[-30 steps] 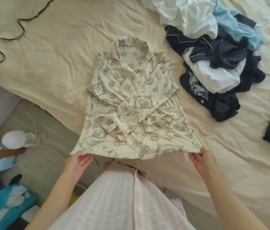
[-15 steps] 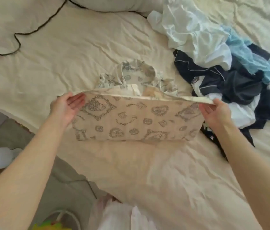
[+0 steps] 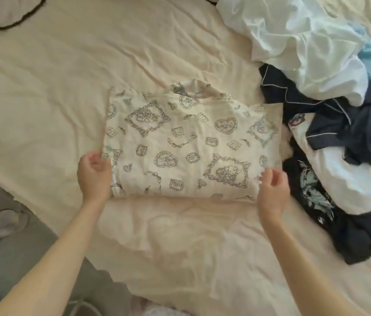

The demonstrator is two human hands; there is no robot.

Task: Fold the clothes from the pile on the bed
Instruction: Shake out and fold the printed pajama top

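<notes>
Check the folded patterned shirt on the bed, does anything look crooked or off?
Mostly neat, but the collar pokes past the patterned shirt's far edge, and its right side overlaps the clothes pile.

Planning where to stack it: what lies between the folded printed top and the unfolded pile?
Nothing: in the head view the printed top reaches the clothes pile, right edge overlapping it.

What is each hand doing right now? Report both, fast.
Left hand: curled at the left edge of the folded printed pajama shirt; grip cannot be told.
Right hand: loosely curled, holding nothing.
</notes>
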